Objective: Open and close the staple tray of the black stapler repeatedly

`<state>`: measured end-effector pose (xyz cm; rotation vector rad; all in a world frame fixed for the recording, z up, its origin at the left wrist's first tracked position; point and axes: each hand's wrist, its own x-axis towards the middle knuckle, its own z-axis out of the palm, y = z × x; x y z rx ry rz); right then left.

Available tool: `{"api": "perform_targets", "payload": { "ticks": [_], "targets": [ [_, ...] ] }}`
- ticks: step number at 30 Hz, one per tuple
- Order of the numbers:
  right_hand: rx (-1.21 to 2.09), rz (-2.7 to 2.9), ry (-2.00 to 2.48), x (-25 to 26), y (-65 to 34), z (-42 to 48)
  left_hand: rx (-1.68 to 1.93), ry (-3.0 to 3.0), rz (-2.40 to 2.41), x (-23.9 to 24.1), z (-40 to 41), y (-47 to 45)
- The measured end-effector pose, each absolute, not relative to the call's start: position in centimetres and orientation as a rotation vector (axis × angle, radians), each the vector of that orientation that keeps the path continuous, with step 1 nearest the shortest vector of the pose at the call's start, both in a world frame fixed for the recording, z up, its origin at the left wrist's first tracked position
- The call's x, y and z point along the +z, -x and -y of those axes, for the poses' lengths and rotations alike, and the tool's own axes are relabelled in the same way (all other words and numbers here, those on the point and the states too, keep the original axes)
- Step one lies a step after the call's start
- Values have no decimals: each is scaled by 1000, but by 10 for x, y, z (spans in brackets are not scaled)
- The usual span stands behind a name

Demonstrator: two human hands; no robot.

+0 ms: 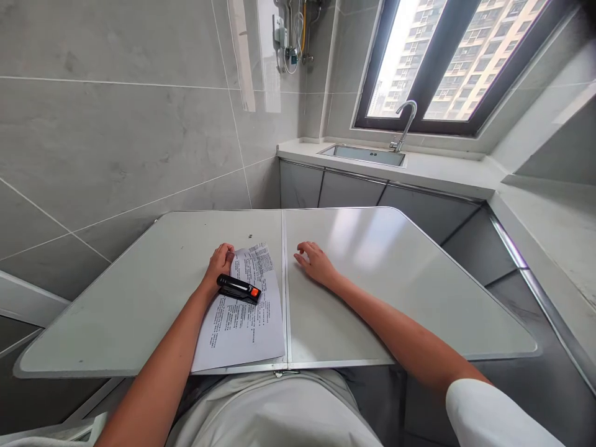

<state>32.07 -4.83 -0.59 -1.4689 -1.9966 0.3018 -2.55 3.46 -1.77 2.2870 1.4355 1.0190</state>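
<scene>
A stack of printed paper sheets lies on the left half of the folding table, close to its centre seam. On top of the sheets rests a black stapler with an orange-red patch at one end. My left hand is closed at the upper left corner of the sheets, its fingers curled over the edge; the fingertips are partly hidden. Across the seam, my right hand rests on the right half with loosely bent fingers apart, holding nothing. Tiny dark bits lie beyond the sheets, too small to name.
The white folding table has a metal rim and a middle seam. Behind it stands a counter with a sink and a faucet beneath a window. A grey tiled wall runs along the left.
</scene>
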Motion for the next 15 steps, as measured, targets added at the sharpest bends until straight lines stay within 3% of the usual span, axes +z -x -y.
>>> {"api": "perform_targets", "payload": {
  "ticks": [3,6,15],
  "targets": [
    [726,2020,1249,-5,-297,63,1017,-2267,-1433,-16,-32,24],
    [902,2029,1108,-3,-280,77,1012,-2246,-1455,-12,-29,22],
    [896,2067,1125,-4,-252,91,1138,-2197,-1414,-11,-25,21]
  ]
}}
